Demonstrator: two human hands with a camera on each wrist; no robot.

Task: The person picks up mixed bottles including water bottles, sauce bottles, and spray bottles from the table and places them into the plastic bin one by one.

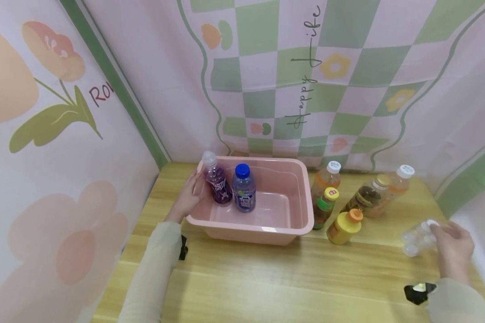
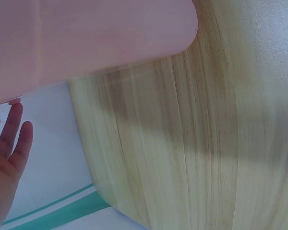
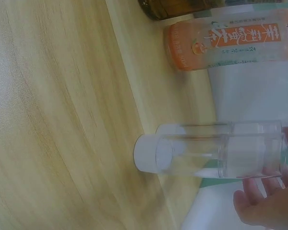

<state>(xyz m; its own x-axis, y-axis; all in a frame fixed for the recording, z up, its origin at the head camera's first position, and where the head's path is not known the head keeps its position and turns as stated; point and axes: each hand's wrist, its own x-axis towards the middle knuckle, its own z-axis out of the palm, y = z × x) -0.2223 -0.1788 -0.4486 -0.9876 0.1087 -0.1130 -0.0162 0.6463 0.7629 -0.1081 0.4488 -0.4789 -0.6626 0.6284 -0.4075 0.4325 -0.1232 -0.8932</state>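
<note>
My left hand (image 1: pixel 186 199) holds the left rim of a pink plastic basin (image 1: pixel 258 227); in the left wrist view its fingers (image 2: pixel 9 129) reach up to the rim's edge. Inside the basin stand a purple drink bottle (image 1: pixel 219 186) with a clear cap and a blue-capped bottle (image 1: pixel 244 190). At the far right, my right hand (image 1: pixel 454 244) pinches the end of small clear bottles (image 1: pixel 422 237). The right wrist view shows two clear bottles (image 3: pixel 197 155) side by side, the nearer with a white cap at the table end; thumb and fingers lie around the opposite end.
Right of the basin are a yellow bottle (image 1: pixel 343 228) with an orange cap, a yellow-capped bottle (image 1: pixel 324 207), orange drinks with white caps (image 1: pixel 398 184) and a dark bottle (image 1: pixel 363 197). Everything is on a wooden table (image 1: pixel 258 278) against patterned fabric walls (image 1: pixel 262 103).
</note>
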